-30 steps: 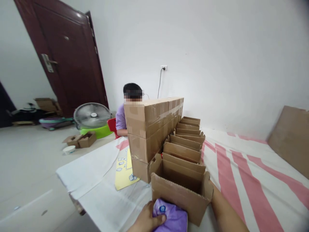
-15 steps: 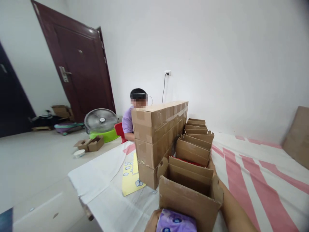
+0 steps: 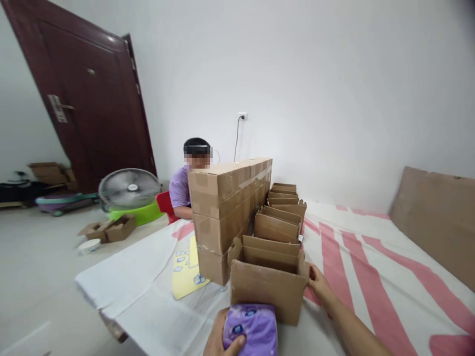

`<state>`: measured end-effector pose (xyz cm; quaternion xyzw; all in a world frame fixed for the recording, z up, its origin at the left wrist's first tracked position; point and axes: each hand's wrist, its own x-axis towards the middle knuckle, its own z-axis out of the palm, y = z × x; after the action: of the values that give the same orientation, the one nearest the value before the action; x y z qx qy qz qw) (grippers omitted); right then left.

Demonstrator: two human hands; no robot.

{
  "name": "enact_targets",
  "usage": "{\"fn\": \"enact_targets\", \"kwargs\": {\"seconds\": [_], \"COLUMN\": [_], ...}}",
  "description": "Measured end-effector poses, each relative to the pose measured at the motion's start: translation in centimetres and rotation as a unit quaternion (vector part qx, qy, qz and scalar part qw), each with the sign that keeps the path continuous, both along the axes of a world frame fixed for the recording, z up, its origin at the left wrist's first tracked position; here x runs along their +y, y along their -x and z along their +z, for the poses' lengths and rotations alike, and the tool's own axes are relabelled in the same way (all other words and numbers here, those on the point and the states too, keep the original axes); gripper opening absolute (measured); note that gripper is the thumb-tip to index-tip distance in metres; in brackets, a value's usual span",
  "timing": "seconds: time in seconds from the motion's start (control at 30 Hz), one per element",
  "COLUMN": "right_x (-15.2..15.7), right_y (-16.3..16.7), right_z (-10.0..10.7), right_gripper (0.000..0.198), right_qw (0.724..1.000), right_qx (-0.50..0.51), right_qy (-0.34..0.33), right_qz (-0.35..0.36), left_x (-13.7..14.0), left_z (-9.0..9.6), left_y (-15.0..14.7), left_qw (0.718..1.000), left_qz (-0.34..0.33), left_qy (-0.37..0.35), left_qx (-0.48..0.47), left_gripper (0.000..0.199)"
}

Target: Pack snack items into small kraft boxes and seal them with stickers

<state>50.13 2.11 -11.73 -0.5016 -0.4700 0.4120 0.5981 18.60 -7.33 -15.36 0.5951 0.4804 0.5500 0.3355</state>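
My left hand (image 3: 218, 337) is closed round a purple soft pack of tissues (image 3: 254, 329), with the thumb across its front. The pack is just in front of the near wall of an open cardboard box (image 3: 265, 287), covering part of it. At that box's right edge, the fingers of my right hand (image 3: 318, 284) are closed on the side flap. The box stands upright with its flaps up, and its inside bottom is hidden. Behind it more open cardboard boxes (image 3: 276, 227) stand in a row.
Sealed cartons (image 3: 211, 232) form a stacked wall left of the row. A yellow drawn sheet (image 3: 181, 277) lies beside them. Another person (image 3: 180, 190) sits behind the cartons. A fan (image 3: 129, 188) stands on the floor; a cardboard sheet (image 3: 434, 217) leans at right.
My view has turned right, so the scene sits further left. My right hand has drawn back from farther along the row to the nearest box's edge. More of the tissue pack shows.
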Motion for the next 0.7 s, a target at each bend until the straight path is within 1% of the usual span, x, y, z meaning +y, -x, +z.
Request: {"fn": "enact_targets", "kwargs": {"seconds": [0.07,0.13,0.17,0.2,0.23,0.3,0.37,0.43,0.53,0.63,0.7], "right_x": [-2.4,-4.7,-5.7,-6.5,-7.2,-8.0,-8.4,-8.6,-8.6,-8.5,-8.4], "right_y": [-0.2,0.6,1.2,2.0,2.8,4.3,5.3,5.7,5.8,5.8,5.8], "right_z": [-0.5,-1.6,-2.3,-3.1,-3.9,-5.4,-6.2,-6.5,-6.3,-6.1,-6.1], "right_gripper": [0.07,0.065,0.065,0.069,0.075,0.084,0.083,0.074,0.066,0.069,0.07], "right_qw": [0.999,0.996,0.995,0.997,0.999,0.995,0.975,0.955,0.944,0.945,0.948], "right_qx": [0.048,0.093,0.097,0.077,0.037,-0.077,-0.189,-0.259,-0.291,-0.287,-0.282], "right_qy": [0.011,0.007,-0.002,-0.012,-0.026,-0.068,-0.115,-0.145,-0.148,-0.138,-0.13], "right_qz": [0.003,0.001,0.0,-0.002,-0.004,-0.008,-0.011,-0.017,-0.045,-0.071,-0.075], "left_x": [-0.1,-0.1,-0.1,-0.1,0.0,0.1,0.2,0.1,0.0,-0.3,-0.4], "left_z": [0.4,0.5,0.6,0.6,0.7,0.9,1.2,1.5,1.6,1.6,1.6], "left_y": [0.0,0.2,0.3,0.4,0.5,0.6,0.5,0.3,0.1,0.0,0.1], "left_qw": [0.999,0.998,0.997,0.996,0.996,0.997,0.998,0.998,0.999,0.999,0.998], "left_qz": [0.024,0.048,0.058,0.063,0.063,0.058,0.056,0.056,0.047,0.011,-0.02], "left_qy": [0.006,0.016,0.022,0.027,0.03,0.027,0.018,0.014,0.013,0.019,0.018], "left_qx": [-0.02,-0.043,-0.05,-0.053,-0.053,-0.044,-0.033,-0.023,-0.025,-0.045,-0.049], "left_gripper": [0.059,0.058,0.059,0.061,0.063,0.064,0.065,0.067,0.075,0.082,0.081]}}
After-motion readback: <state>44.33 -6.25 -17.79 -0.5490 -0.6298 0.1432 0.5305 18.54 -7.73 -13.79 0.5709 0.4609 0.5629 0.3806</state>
